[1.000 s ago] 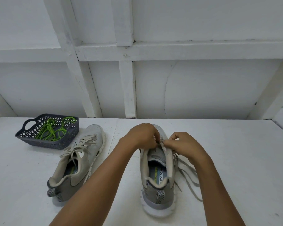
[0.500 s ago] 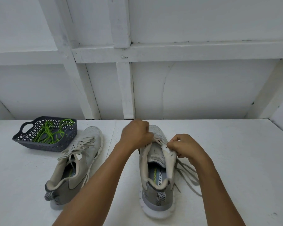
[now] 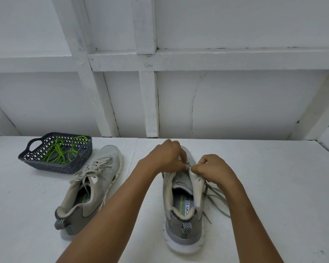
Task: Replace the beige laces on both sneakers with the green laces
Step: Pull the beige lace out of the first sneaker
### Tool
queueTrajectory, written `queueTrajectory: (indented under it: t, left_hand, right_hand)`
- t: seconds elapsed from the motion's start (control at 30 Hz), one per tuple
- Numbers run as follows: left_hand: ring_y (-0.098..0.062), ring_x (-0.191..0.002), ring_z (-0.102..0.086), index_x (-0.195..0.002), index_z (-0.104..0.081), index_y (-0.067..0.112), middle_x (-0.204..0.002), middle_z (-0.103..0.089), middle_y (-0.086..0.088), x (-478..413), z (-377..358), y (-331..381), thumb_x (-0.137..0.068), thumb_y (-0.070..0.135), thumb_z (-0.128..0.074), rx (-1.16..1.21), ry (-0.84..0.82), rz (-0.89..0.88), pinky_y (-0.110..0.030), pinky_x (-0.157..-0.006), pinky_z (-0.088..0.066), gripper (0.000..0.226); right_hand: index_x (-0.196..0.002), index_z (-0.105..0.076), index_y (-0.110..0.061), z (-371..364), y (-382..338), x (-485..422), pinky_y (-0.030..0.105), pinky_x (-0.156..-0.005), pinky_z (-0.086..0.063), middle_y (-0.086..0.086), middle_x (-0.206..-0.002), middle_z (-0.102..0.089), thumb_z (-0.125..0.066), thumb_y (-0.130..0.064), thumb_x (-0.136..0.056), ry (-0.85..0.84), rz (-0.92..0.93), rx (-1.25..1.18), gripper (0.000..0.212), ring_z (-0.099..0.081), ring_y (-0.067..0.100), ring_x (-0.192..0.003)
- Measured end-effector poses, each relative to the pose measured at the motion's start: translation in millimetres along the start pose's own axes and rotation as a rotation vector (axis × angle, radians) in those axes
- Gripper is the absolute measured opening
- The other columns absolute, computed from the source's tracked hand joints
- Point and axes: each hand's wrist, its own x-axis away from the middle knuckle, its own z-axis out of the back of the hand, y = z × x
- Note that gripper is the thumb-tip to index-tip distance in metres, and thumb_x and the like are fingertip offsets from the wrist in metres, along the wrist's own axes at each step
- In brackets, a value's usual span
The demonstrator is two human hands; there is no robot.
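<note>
Two grey sneakers stand on the white table. The right sneaker (image 3: 180,209) sits in front of me, heel toward me, its upper eyelets unlaced. My left hand (image 3: 165,156) pinches the beige lace (image 3: 215,198) near the lower eyelets over the tongue. My right hand (image 3: 215,169) grips the right eyelet flap and folds it outward. Loose lace ends trail on the table to the right of this shoe. The left sneaker (image 3: 91,188) lies further left, still laced in beige. The green laces (image 3: 61,152) are piled in a dark basket (image 3: 76,166).
The basket sits at the table's back left, beside the left sneaker's toe. A white panelled wall (image 3: 235,103) rises directly behind the table. Bare white table surface (image 3: 283,186) spreads to the right of the shoe.
My left hand has shifted slightly right and down, closer to my right hand at the eyelets. The right flap stays folded outward. The camera has tilted a little.
</note>
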Motion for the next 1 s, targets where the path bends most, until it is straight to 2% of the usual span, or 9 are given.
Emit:
queueTrajectory:
  t: [0.17, 0.27, 0.5, 0.57, 0.63, 0.7, 0.77, 0.9, 1.0]
  left_hand:
    - [-0.019, -0.109, -0.054, -0.093, -0.077, 0.024, -0.112, -0.062, 0.001, -5, 0, 8, -0.082, 0.024, -0.069, -0.096, -0.039, -0.016, -0.04, -0.091, -0.049, 0.013]
    - [-0.021, -0.105, -0.057, -0.1, -0.073, 0.012, -0.113, -0.065, -0.004, -3, 1, 8, -0.089, 0.018, -0.06, 0.026, -0.033, -0.022, -0.038, -0.091, -0.049, 0.018]
    - [-0.022, -0.096, -0.07, -0.088, -0.055, 0.008, -0.09, -0.076, -0.006, 10, 5, 9, -0.096, 0.011, -0.043, 0.851, 0.065, 0.115, -0.038, -0.09, -0.05, 0.015]
    - [-0.032, -0.076, -0.069, -0.092, -0.049, 0.007, -0.072, -0.071, -0.009, 12, 14, 12, -0.098, 0.008, -0.039, 1.121, 0.128, 0.119, -0.04, -0.077, -0.051, 0.012]
    - [-0.022, -0.05, -0.052, -0.09, -0.048, 0.009, -0.061, -0.054, -0.004, 12, 20, 12, -0.099, 0.008, -0.039, 1.278, 0.187, 0.158, -0.034, -0.058, -0.05, 0.012]
    - [-0.012, -0.046, -0.036, -0.087, -0.05, 0.013, -0.062, -0.047, -0.001, 10, 22, 8, -0.097, 0.009, -0.043, 1.15, 0.218, 0.206, -0.023, -0.045, -0.036, 0.013]
    - [-0.009, -0.05, -0.039, -0.087, -0.059, 0.014, -0.067, -0.053, 0.002, 9, 22, 5, -0.095, 0.012, -0.052, 0.852, 0.188, 0.189, -0.02, -0.044, -0.033, 0.011]
    - [-0.01, -0.08, -0.058, -0.097, -0.073, 0.02, -0.091, -0.066, 0.007, 4, 7, 6, -0.087, 0.026, -0.067, 0.145, -0.088, 0.079, -0.022, -0.065, -0.046, 0.013]
    - [-0.014, -0.088, -0.062, -0.092, -0.076, 0.024, -0.096, -0.072, 0.005, 0, 1, 10, -0.083, 0.025, -0.07, 0.033, -0.136, 0.101, -0.027, -0.075, -0.053, 0.01]
  right_hand:
    - [-0.071, -0.056, -0.013, 0, 1, 4, 0.029, -0.061, -0.042, 0.005, -0.069, -0.058, -0.068, -0.018, -0.075, 0.021, 0.003, -0.004, 0.013, -0.051, 0.019, -0.061]
    - [-0.072, -0.056, -0.013, 2, 1, 8, 0.028, -0.059, -0.041, 0.004, -0.069, -0.059, -0.069, -0.02, -0.077, 0.032, 0.009, -0.009, 0.015, -0.051, 0.018, -0.06]
    - [-0.075, -0.056, -0.013, 4, 0, 12, 0.025, -0.056, -0.037, 0.003, -0.069, -0.058, -0.067, -0.02, -0.079, 0.026, 0.008, -0.004, 0.014, -0.048, 0.016, -0.056]
    - [-0.075, -0.057, -0.013, 4, 1, 12, 0.026, -0.057, -0.038, 0.003, -0.07, -0.058, -0.068, -0.021, -0.079, 0.028, 0.016, 0.006, 0.015, -0.049, 0.017, -0.059]
    - [-0.072, -0.056, -0.013, 4, 1, 11, 0.029, -0.061, -0.041, 0.004, -0.07, -0.059, -0.068, -0.021, -0.079, 0.029, 0.013, 0.003, 0.016, -0.051, 0.018, -0.062]
    - [-0.071, -0.055, -0.013, 3, 1, 9, 0.03, -0.062, -0.042, 0.006, -0.07, -0.059, -0.068, -0.021, -0.078, 0.028, 0.008, 0.005, 0.017, -0.051, 0.019, -0.062]
    - [-0.071, -0.055, -0.013, 2, 1, 9, 0.03, -0.061, -0.041, 0.007, -0.071, -0.059, -0.067, -0.02, -0.078, 0.026, 0.009, 0.009, 0.016, -0.05, 0.019, -0.062]
    - [-0.075, -0.056, -0.013, 0, 0, 10, 0.03, -0.061, -0.043, 0.007, -0.074, -0.062, -0.067, -0.022, -0.078, 0.033, 0.018, 0.021, 0.015, -0.053, 0.019, -0.064]
    - [-0.075, -0.055, -0.013, 1, -1, 11, 0.03, -0.062, -0.043, 0.005, -0.073, -0.061, -0.067, -0.022, -0.079, 0.031, 0.015, 0.019, 0.015, -0.052, 0.019, -0.063]
